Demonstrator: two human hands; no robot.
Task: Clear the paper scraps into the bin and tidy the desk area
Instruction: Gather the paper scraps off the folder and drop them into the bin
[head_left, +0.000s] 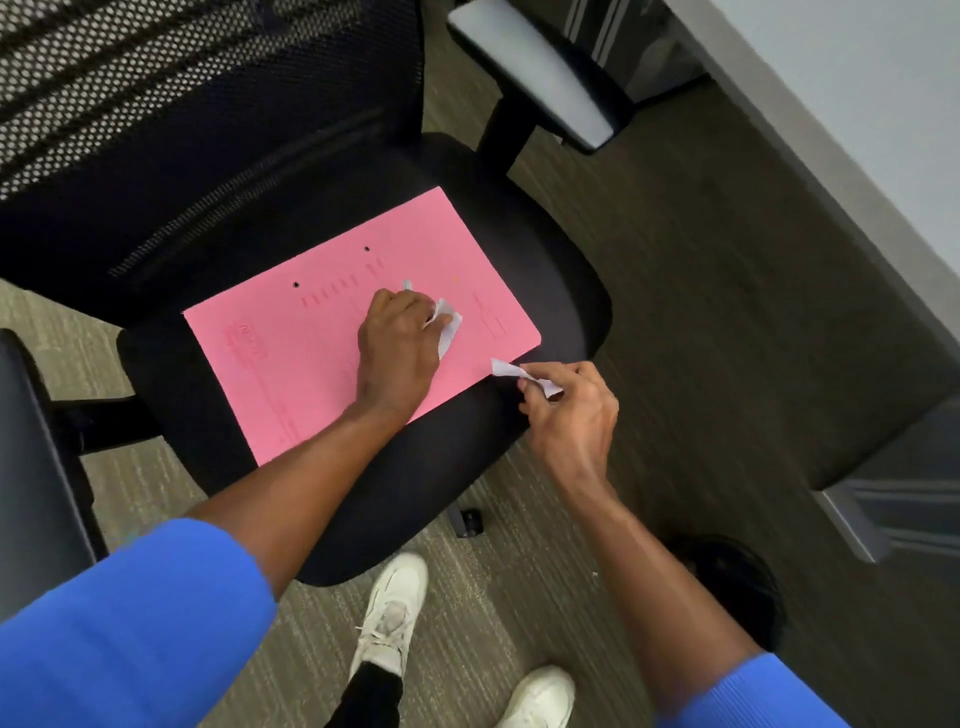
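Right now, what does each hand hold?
Left hand: closed on white paper scraps, over the pink folder.
Right hand: pinching one paper scrap.

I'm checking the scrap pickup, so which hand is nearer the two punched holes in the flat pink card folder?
Left. The left hand rests on the pink folder just below its holes; the right hand is off its lower right edge.

Pink folder (332, 332); white scraps (447, 322); black mesh chair (208, 156); blue sleeves (130, 623).

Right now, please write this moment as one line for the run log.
left hand: shut on paper scraps over pink folder | right hand: shut on paper scrap at folder edge | folder on chair seat | bin: not in view
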